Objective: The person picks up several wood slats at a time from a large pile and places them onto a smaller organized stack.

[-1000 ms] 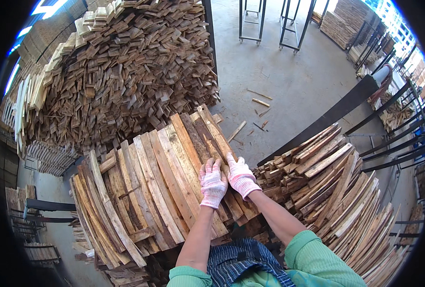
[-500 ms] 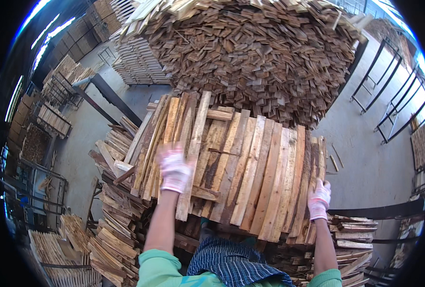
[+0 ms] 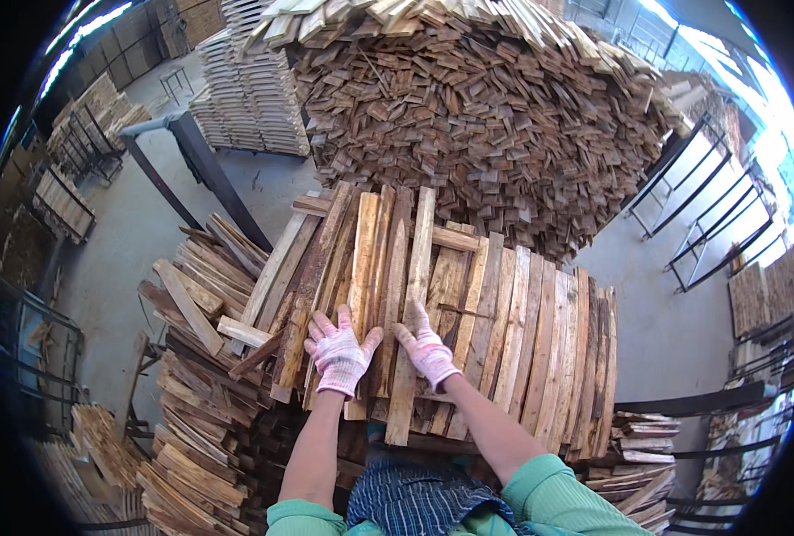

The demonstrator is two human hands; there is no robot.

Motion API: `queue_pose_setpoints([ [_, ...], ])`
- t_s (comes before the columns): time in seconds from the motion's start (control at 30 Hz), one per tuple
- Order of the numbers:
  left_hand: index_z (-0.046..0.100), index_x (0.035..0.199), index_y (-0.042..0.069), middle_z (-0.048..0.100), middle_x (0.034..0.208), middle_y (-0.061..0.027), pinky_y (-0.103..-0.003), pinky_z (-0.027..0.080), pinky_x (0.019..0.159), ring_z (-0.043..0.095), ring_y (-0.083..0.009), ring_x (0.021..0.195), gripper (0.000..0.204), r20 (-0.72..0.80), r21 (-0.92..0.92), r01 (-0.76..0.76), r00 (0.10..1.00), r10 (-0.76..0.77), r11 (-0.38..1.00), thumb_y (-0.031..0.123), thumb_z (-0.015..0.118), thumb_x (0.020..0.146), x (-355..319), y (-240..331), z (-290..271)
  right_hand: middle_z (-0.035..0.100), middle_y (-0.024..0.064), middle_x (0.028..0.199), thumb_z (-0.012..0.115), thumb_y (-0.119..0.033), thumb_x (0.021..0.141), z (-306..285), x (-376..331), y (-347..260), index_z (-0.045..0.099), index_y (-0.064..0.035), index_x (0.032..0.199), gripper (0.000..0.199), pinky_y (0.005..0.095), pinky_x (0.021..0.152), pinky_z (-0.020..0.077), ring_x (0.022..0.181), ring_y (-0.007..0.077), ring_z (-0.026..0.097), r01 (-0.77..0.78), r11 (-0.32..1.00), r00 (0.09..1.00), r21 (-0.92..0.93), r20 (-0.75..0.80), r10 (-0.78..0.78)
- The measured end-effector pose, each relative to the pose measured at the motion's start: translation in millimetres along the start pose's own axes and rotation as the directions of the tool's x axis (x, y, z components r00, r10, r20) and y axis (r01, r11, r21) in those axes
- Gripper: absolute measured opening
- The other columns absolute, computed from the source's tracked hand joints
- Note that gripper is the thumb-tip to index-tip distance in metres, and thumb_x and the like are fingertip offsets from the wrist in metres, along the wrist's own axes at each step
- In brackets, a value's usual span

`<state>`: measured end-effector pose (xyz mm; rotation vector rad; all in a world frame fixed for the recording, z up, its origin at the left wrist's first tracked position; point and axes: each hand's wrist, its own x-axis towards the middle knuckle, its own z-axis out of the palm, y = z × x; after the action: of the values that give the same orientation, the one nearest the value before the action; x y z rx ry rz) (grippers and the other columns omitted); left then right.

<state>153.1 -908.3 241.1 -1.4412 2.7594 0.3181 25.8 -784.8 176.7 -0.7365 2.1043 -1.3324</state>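
Before me lies a layer of long, rough wooden planks (image 3: pixel 533 335) laid side by side. My left hand (image 3: pixel 339 351), in a white and pink glove, rests on the planks left of the middle, fingers spread. Close to its right, my gloved right hand (image 3: pixel 428 350) lies on a loose plank (image 3: pixel 422 232) that sits on top, tilted slightly across the layer. Its thumb and forefinger are apart; its other fingers are partly hidden. Short crosspieces (image 3: pixel 455 238) show under the loose plank. Left of my left hand, several planks (image 3: pixel 285 259) lie askew.
A large heap of short wood pieces (image 3: pixel 477 125) rises beyond the planks. Uneven wood stacks (image 3: pixel 192 429) stand at the lower left. A dark metal frame (image 3: pixel 205 165) stands at the left, with metal racks (image 3: pixel 714 214) at the right. Stacked pale slats (image 3: pixel 254 98) stand behind.
My right hand has left the right end of the layer and come over beside my left hand, onto the loose plank. The left hand now rests on the planks; the view has shifted.
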Motion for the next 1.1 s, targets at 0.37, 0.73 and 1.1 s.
queue_pose_setpoints([
  [0.37,0.034,0.154,0.012,0.041,0.153,-0.0262,-0.047,0.035,0.117,0.042,-0.0403,0.141,0.076,0.171,-0.434,0.048,0.985,0.031,0.900,0.049,0.062,0.094,99.0,-108.6,-63.3,0.051,0.0179,0.149,0.071,-0.012,0.086,-48.8,-6.6,-98.0,0.024,-0.0253,0.161,0.089,0.0334,0.097,0.0538,0.121,0.0300,0.063,-0.450,0.890,0.891,-0.076,-0.107,0.441],
  [0.73,0.014,0.157,-0.006,0.037,0.156,-0.0271,-0.036,0.031,0.118,0.039,-0.0309,0.144,0.116,0.462,-0.759,0.275,0.866,0.191,0.590,0.045,0.084,0.080,164.4,-113.2,-42.3,0.049,0.0342,0.132,0.065,-0.042,0.093,32.7,16.4,-83.7,0.025,-0.0187,0.159,0.081,0.0511,0.095,0.0515,0.112,0.0471,0.060,-0.320,0.692,0.946,-0.647,-0.257,0.197],
  [1.1,0.037,0.149,-0.005,0.056,0.138,-0.0285,-0.035,0.040,0.109,0.053,-0.0348,0.131,0.086,0.391,-0.566,0.120,0.910,0.137,0.816,0.029,0.074,0.078,160.2,-118.6,-80.0,0.035,0.0316,0.154,0.066,-0.024,0.090,-36.3,8.0,-129.1,0.017,-0.0133,0.161,0.087,0.0431,0.095,0.0535,0.107,0.0320,0.064,-0.305,0.927,0.943,-0.217,0.066,0.326],
])
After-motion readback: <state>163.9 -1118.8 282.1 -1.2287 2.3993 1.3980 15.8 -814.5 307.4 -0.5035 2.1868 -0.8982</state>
